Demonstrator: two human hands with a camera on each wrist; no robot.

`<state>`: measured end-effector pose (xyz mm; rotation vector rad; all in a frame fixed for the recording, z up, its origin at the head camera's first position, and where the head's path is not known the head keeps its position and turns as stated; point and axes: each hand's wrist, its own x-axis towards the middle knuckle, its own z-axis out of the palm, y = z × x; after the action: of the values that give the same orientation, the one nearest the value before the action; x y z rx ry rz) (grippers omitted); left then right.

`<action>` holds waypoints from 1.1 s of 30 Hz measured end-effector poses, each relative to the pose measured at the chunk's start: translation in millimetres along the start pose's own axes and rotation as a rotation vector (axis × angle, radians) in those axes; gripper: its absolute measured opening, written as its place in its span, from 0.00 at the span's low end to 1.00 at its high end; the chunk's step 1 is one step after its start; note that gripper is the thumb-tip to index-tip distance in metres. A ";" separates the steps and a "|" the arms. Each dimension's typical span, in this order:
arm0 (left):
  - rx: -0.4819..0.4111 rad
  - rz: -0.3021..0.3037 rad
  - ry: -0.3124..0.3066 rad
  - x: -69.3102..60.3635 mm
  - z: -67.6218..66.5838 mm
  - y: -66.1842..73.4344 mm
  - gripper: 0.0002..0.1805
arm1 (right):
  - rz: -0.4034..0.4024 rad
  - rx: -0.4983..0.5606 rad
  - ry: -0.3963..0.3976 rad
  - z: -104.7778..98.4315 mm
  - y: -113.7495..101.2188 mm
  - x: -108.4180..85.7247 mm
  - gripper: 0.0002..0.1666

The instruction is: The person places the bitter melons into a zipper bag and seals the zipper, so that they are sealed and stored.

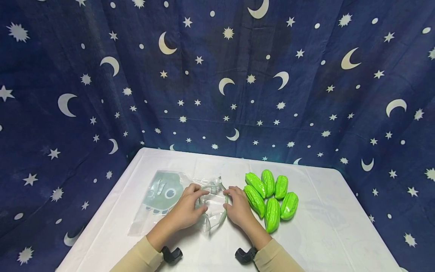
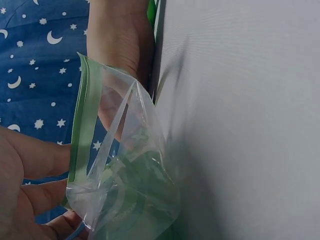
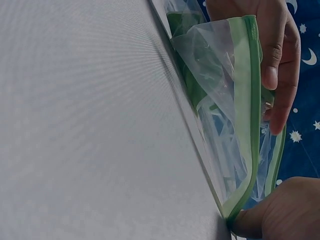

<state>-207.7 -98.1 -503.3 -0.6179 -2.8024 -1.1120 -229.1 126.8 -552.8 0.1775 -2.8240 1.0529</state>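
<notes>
A clear zip bag (image 1: 159, 192) with green strips along its mouth and a one-eyed green creature print lies on the white table, its mouth spread wide and facing the person. On the left side of the mouth, my left hand (image 1: 188, 207) holds the rim, thumb and forefinger apart. My right hand (image 1: 238, 207) grips the opposite side. In the right wrist view, its thumb (image 3: 250, 222) is at the corner of the green zip strip (image 3: 254, 115). Several bright green bitter melons (image 1: 272, 215) lie just right of my right hand.
A white cloth covers the table (image 1: 326, 211). Dark blue curtain (image 1: 217, 56) with moons and stars hangs behind it and at both sides. Black wrist mounts (image 1: 172, 255) sit at both sleeve cuffs.
</notes>
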 end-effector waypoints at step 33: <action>0.007 0.007 -0.024 1.4 1.6 -3.0 0.28 | -0.015 0.004 0.000 -0.7 1.6 -0.4 0.24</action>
<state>-210.1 -98.5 -506.1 -0.6443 -2.8208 -1.1005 -228.9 128.4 -553.4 0.1992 -2.8159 1.0554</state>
